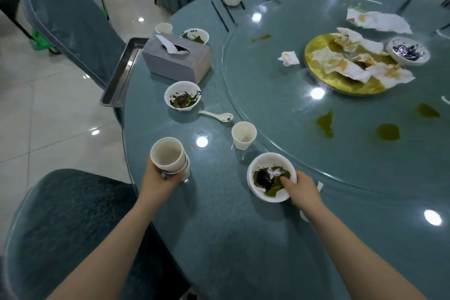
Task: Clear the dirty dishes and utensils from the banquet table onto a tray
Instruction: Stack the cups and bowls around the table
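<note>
Table (pixel 219 226) glass fills most of my view, its far right edge cut off. Half of the steel tray (pixel 121 73) shows at the left rim, the rest hidden by the table edge and the tissue box (pixel 176 58). At the near edge my left hand (pixel 162 178) curls around a stack of cups (pixel 169 156); how many are nested I can't make out. Right of it, my right hand (pixel 300 190) pinches the rim of a dirty bowl (pixel 270 176), thumb inside, fingers hidden beneath.
</note>
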The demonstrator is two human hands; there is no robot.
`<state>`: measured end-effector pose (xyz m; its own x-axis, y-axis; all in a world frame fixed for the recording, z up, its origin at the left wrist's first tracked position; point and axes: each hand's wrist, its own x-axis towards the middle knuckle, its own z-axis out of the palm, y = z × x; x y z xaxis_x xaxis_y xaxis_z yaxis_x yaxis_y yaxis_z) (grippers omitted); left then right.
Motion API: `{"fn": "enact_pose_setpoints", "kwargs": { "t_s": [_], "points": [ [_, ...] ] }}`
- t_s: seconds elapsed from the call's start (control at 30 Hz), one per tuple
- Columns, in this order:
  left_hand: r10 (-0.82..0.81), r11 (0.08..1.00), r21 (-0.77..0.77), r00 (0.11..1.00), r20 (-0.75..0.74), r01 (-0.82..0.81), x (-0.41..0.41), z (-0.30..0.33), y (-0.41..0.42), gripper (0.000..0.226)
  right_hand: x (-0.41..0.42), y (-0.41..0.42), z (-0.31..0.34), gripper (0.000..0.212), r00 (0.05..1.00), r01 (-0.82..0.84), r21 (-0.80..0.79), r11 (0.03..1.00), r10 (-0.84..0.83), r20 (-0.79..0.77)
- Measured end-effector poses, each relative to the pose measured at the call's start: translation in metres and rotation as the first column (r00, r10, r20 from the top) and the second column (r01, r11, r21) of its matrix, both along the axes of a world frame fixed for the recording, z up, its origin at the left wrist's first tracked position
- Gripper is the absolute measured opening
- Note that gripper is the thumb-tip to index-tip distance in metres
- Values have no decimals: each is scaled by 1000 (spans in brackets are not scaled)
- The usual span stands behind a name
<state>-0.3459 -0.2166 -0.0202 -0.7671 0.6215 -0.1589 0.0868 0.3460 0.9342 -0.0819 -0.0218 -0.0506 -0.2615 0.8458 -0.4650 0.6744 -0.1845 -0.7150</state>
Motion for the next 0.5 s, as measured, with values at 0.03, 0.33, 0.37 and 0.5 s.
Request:
{"fn": "enact_pose_setpoints", "kwargs": {
  "t_s": [0.03,0.33,0.37,0.5],
  "points": [
    [0,1000,-6,1000,-1,0,1,-1,3,67,1,2,0,9,1000,2,-6,1000,-2,-7],
    [-124,978,166,992,-34,128,40,40,80,59,25,20,4,13,999,-1,-10,1000,1,-38],
    [-138,972,187,990,-41,143,44,44,90,58,28,23,6,14,999,3,-3,1000,-3,-47],
    [-186,966,177,982,-37,189,55,48,125,60,37,31,9,6,994,36,-11,999,-37,-101]
  ]
}}
